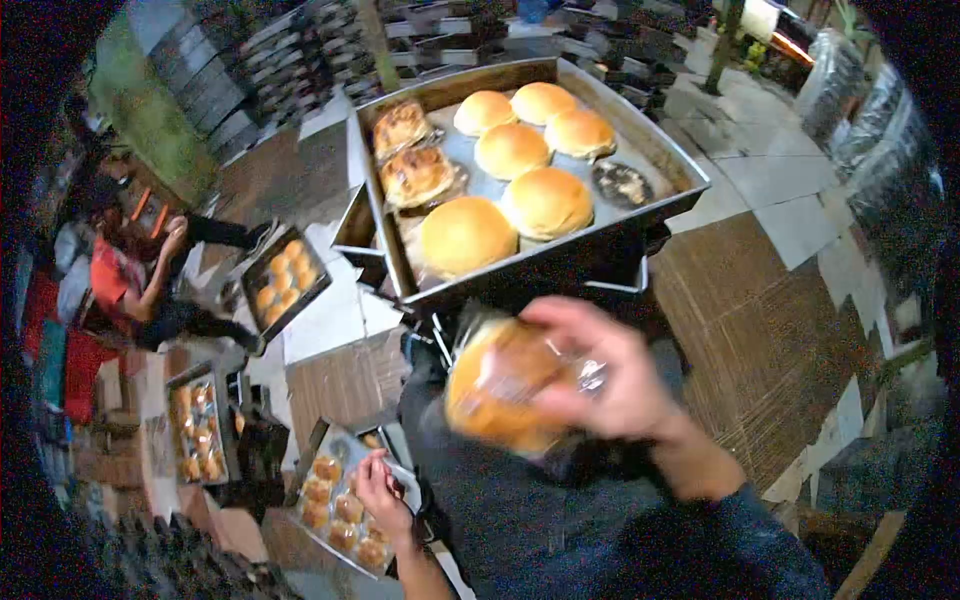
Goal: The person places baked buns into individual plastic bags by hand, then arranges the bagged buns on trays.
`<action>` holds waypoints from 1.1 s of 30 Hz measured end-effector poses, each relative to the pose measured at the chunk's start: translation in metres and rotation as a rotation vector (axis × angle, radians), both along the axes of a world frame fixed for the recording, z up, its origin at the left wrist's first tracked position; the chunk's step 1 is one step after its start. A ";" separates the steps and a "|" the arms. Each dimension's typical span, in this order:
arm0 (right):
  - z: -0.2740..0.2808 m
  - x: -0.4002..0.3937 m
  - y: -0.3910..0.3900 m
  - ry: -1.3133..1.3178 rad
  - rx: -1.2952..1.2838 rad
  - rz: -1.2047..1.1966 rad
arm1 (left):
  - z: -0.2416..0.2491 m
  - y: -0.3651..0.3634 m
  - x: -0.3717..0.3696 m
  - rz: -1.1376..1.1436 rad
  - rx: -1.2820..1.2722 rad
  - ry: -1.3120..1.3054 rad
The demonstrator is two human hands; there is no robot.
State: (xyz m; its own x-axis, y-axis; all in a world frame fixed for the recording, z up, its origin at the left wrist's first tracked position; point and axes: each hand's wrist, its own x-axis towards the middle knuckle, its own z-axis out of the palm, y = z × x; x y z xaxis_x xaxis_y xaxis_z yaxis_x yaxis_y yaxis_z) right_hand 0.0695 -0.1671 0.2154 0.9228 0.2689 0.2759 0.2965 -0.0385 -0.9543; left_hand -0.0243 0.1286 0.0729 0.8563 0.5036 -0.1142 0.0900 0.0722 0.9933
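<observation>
My right hand [610, 375] grips a round golden bun [500, 385] wrapped in clear plastic, blurred by motion. A shiny bunched end of the wrap sticks out between thumb and fingers. The bun is above my lap, in front of a large metal tray [690, 200]. In that tray lie several plain golden buns [468, 237], two browned, glossy-topped pieces [415, 177] at the left and a dark, speckled round piece [622, 184]. At the lower left, my left hand [383, 495] is over a tray of wrapped buns [345, 508], its fingers loosely bent and apparently holding nothing.
Another person [130, 270] sits at the left beside a dark tray of buns [287, 283]. A further tray of wrapped buns [199, 430] stands below them. Brown and pale sheets [760, 290] cover the floor. Stacked dark trays [300, 60] line the back, and plastic-wrapped stacks [835, 110] stand right.
</observation>
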 end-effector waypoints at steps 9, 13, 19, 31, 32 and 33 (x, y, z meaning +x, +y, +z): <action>0.028 0.081 -0.119 -0.559 -0.613 -1.161 | -0.024 -0.136 0.040 -0.674 0.644 -0.206; -0.040 -0.009 -0.058 -0.727 -0.697 -0.644 | -0.076 -0.138 0.025 -1.305 0.996 0.342; -0.200 -0.101 -0.025 -0.163 -0.815 -0.249 | -0.062 -0.132 0.018 -1.243 1.068 0.121; -0.119 -0.088 -0.059 -0.148 -0.294 -0.708 | -0.051 -0.139 0.033 -1.088 0.656 -0.098; -0.105 -0.084 -0.065 -0.120 -0.185 -0.723 | -0.057 -0.136 0.040 -0.990 0.248 -0.028; -0.097 -0.080 -0.069 -0.091 -0.079 -0.737 | -0.044 -0.137 0.045 -0.870 -0.153 0.042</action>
State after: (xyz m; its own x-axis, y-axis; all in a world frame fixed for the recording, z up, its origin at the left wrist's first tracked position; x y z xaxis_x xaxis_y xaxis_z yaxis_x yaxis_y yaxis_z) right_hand -0.0108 -0.2363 0.1184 0.8458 -0.3886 0.3655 0.2454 -0.3250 -0.9133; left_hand 0.0205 -0.0081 0.0284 0.9225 -0.3481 -0.1665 0.2109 0.0935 0.9730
